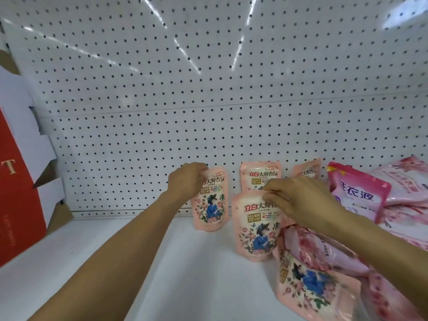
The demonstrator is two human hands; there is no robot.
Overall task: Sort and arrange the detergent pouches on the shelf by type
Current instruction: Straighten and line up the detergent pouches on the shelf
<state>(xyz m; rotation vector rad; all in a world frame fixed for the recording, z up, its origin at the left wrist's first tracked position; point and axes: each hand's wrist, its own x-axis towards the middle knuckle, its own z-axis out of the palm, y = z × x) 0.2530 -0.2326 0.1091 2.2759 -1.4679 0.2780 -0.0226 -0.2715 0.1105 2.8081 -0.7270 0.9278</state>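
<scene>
On the white shelf (180, 262) stand several peach pouches printed with a blue figure and flowers. My left hand (186, 180) grips the top left corner of the leftmost pouch (212, 205), which stands upright near the pegboard. My right hand (301, 198) pinches the top edge of a second peach pouch (256, 230), upright and nearer to me. Two more of the same kind stand behind, one (260, 176) in the middle and one (306, 170) partly hidden by my right hand. Another peach pouch (310, 288) lies tilted at the front right.
A bright pink pouch (361, 193) with blue lettering leans at the right among a heap of pale pink floral pouches (405, 181). A red and white carton (18, 181) stands at the left end. The white pegboard (208, 89) closes the back.
</scene>
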